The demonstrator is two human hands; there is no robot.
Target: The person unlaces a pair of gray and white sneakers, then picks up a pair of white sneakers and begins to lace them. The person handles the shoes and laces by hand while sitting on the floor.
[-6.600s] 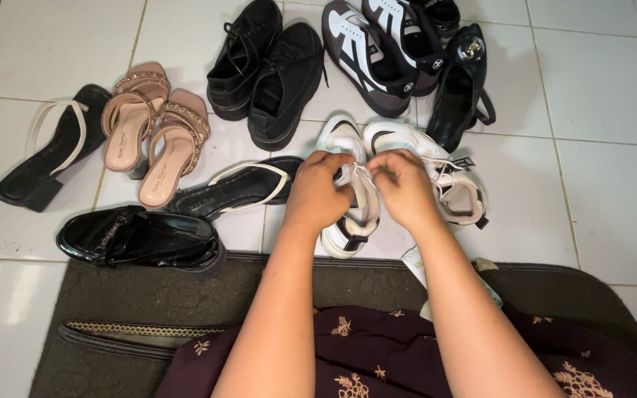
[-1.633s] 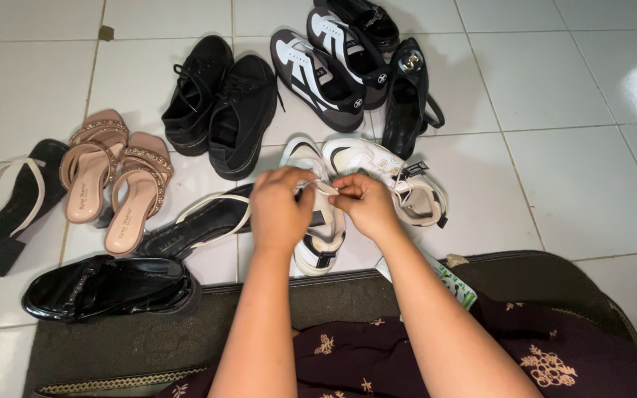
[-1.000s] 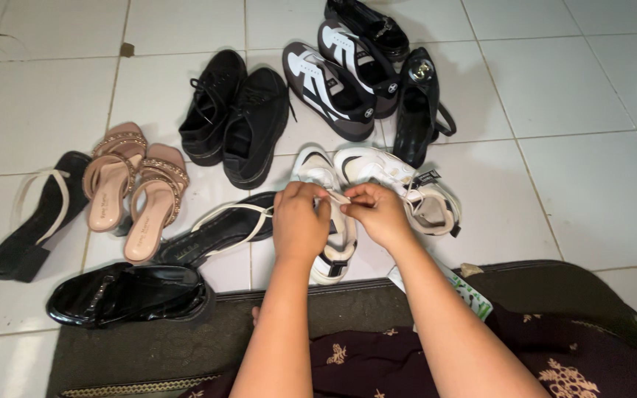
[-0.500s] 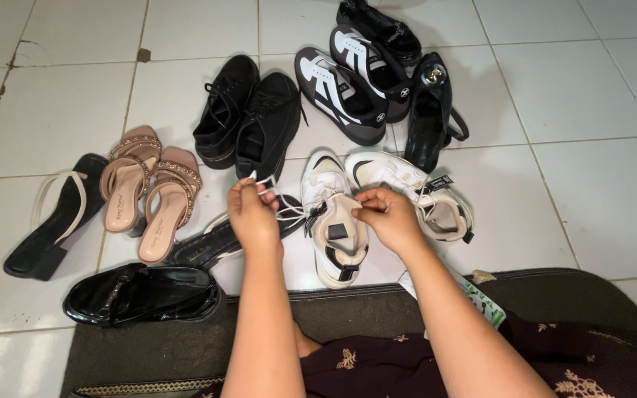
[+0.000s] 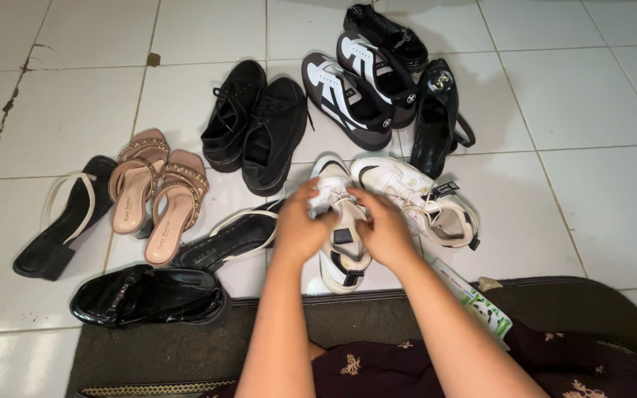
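At frame centre, I watch my left hand and right hand grasping a white sneaker on the tiled floor, hemmed by black shoes; open tiles lie right.

We have one view only, from a camera worn on the head, so no second view shares any part of the scene. It looks steeply down and forward at the tiled floor in front of us. It sits close: our forearms enter from the bottom edge, and the shoes spread across the upper frame.
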